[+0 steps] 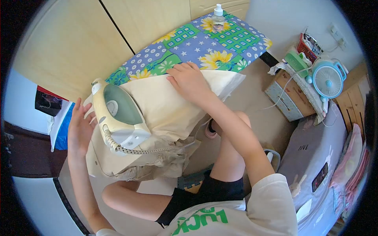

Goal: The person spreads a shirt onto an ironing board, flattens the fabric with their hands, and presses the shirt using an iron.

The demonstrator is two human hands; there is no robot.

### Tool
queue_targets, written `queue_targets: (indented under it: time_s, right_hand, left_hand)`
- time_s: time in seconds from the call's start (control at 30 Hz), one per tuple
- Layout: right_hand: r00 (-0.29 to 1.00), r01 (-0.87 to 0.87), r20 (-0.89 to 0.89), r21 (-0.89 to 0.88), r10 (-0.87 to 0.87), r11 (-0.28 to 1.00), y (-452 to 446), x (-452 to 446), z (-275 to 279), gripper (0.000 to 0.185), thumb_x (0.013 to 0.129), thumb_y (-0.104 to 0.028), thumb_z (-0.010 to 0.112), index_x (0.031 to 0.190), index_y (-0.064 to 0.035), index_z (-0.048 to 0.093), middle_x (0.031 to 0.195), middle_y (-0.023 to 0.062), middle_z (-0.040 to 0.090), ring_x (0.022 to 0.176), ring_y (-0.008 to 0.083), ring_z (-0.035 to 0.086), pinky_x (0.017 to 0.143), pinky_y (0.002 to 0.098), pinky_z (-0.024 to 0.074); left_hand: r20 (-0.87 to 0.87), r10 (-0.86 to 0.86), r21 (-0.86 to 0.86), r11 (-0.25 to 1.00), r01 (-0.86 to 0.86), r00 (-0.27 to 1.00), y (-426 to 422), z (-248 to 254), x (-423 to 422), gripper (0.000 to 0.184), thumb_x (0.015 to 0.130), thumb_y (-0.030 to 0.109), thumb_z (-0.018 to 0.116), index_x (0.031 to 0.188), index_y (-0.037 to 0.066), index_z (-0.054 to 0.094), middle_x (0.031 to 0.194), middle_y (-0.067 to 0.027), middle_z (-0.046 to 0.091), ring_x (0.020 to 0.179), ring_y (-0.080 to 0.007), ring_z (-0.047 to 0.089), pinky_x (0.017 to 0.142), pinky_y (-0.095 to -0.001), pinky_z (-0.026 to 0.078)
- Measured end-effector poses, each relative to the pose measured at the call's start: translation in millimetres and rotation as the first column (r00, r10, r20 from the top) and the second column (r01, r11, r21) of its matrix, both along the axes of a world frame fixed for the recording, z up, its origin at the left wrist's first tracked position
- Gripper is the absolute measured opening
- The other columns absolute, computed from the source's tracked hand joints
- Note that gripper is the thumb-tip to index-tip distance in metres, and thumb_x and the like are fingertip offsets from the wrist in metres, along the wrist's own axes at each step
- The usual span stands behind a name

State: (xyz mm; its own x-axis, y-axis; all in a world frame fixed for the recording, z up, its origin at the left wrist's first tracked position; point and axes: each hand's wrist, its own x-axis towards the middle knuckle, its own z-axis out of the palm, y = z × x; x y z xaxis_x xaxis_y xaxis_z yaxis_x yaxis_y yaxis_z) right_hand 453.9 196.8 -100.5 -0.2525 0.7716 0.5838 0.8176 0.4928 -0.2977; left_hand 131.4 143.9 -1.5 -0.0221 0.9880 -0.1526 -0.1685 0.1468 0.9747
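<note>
A cream steam iron (124,110) with a green see-through tank stands on the left part of a cream cloth garment (157,104). The garment drapes over the ironing board (189,43) and hangs in folds off its near side. My left hand (80,128) is beside the iron's left side, fingers apart; whether the fingertips touch the cloth behind it I cannot tell. Across the garment's far edge lies my right hand (189,83), palm down with its fingers stretched out on the cloth. The iron's speckled cord (153,151) runs rightward over the folds.
A clear spray bottle (217,19) stands at the board's far end, near the cupboard doors (157,17). To the right are a small drawer unit (285,96), a blue fan (328,80) and a bed (301,157) with a phone (320,177) on it.
</note>
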Motion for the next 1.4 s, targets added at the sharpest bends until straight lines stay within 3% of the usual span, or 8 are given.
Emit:
queue_targets:
  time_s: [0.13, 0.2, 0.37, 0.6, 0.7, 1.0, 1.07, 1.4]
  right_hand:
    - [1.0, 0.007, 0.001, 0.001, -0.007, 1.0, 1, -1, 2, 0.019, 0.084, -0.018, 0.054, 0.097, -0.0058, 0.062, 0.092, 0.0098, 0.06, 0.095, 0.0261, 0.055, 0.094, 0.0417, 0.0365]
    - [1.0, 0.007, 0.015, 0.022, -0.008, 1.0, 6, -2, 1, 0.017, 0.082, -0.018, 0.056, 0.093, -0.0065, 0.063, 0.091, 0.0091, 0.06, 0.093, 0.0266, 0.055, 0.09, 0.0414, 0.0377]
    - [1.0, 0.011, -0.009, -0.1, -0.012, 0.995, 25, -10, 1, 0.02, 0.08, -0.024, 0.057, 0.09, -0.0093, 0.066, 0.093, 0.009, 0.061, 0.096, 0.0259, 0.054, 0.084, 0.045, 0.0374]
    - [0.987, -0.118, 0.044, -0.452, 0.154, 0.884, 57, -39, 35, 0.024, 0.081, -0.03, 0.059, 0.089, -0.0094, 0.067, 0.093, 0.011, 0.064, 0.095, 0.0264, 0.055, 0.085, 0.0464, 0.0327]
    - [0.97, -0.231, -0.075, -0.594, 0.233, 0.771, 85, -52, 34, 0.025, 0.078, -0.033, 0.062, 0.084, -0.009, 0.067, 0.086, 0.0117, 0.066, 0.089, 0.0276, 0.059, 0.085, 0.0456, 0.0353]
    - [0.923, -0.166, 0.095, -0.777, 0.374, 0.608, 108, -65, 35, 0.026, 0.074, -0.033, 0.067, 0.071, -0.0074, 0.064, 0.083, 0.0117, 0.064, 0.081, 0.0291, 0.061, 0.086, 0.0469, 0.039]
    - [0.913, -0.182, 0.269, -0.406, 0.308, 0.895, 98, -64, 28, 0.026, 0.073, -0.032, 0.069, 0.071, -0.0074, 0.064, 0.092, 0.0114, 0.06, 0.084, 0.0304, 0.06, 0.088, 0.0495, 0.0352]
    - [0.861, -0.023, 0.448, -0.442, 0.243, 0.897, 104, -83, 47, 0.017, 0.073, -0.021, 0.069, 0.063, -0.0108, 0.06, 0.095, 0.0057, 0.055, 0.09, 0.027, 0.055, 0.091, 0.0522, 0.0296]
  left_hand:
    - [-0.199, 0.118, 0.083, 0.991, -0.103, 0.973, 17, -27, -53, 0.044, 0.09, 0.02, 0.053, 0.13, 0.005, 0.042, 0.112, -0.0058, 0.053, 0.101, -0.0193, 0.049, 0.09, -0.0304, 0.039]
    - [-0.764, 0.243, 0.331, 0.943, 0.04, 0.597, 32, -56, -92, 0.038, 0.09, 0.016, 0.051, 0.126, 0.003, 0.046, 0.113, -0.008, 0.053, 0.103, -0.0169, 0.049, 0.091, -0.0284, 0.038]
    - [-0.81, 0.222, 0.33, 0.938, 0.108, 0.542, 51, -85, -116, 0.033, 0.089, 0.015, 0.052, 0.117, -0.001, 0.052, 0.117, -0.0132, 0.054, 0.11, -0.0238, 0.049, 0.094, -0.0316, 0.038]
    - [-0.937, 0.328, 0.349, 0.889, 0.295, 0.122, 79, -81, -86, 0.039, 0.083, 0.03, 0.061, 0.114, 0.008, 0.056, 0.117, -0.0134, 0.054, 0.112, -0.0297, 0.046, 0.093, -0.0355, 0.037]
    - [-0.893, 0.226, 0.36, 0.878, 0.315, 0.388, 103, -85, -86, 0.037, 0.081, 0.028, 0.063, 0.111, 0.006, 0.058, 0.11, -0.0141, 0.056, 0.11, -0.0291, 0.048, 0.091, -0.0333, 0.038]
    - [-0.907, 0.243, 0.384, 0.813, 0.438, 0.344, 124, -77, -64, 0.025, 0.075, 0.022, 0.069, 0.08, 0.001, 0.058, 0.084, -0.0149, 0.06, 0.078, -0.0251, 0.055, 0.067, -0.0353, 0.043]
    - [-0.913, 0.237, 0.361, 0.85, 0.384, 0.333, 122, -80, -61, 0.024, 0.075, 0.021, 0.069, 0.078, 0.001, 0.057, 0.079, -0.0152, 0.059, 0.073, -0.0249, 0.056, 0.064, -0.0352, 0.043]
    - [-0.901, 0.328, 0.385, 0.906, 0.176, 0.284, 115, -71, -44, 0.017, 0.076, 0.016, 0.066, 0.079, 0.002, 0.058, 0.069, -0.0157, 0.062, 0.064, -0.0289, 0.06, 0.059, -0.0363, 0.045]
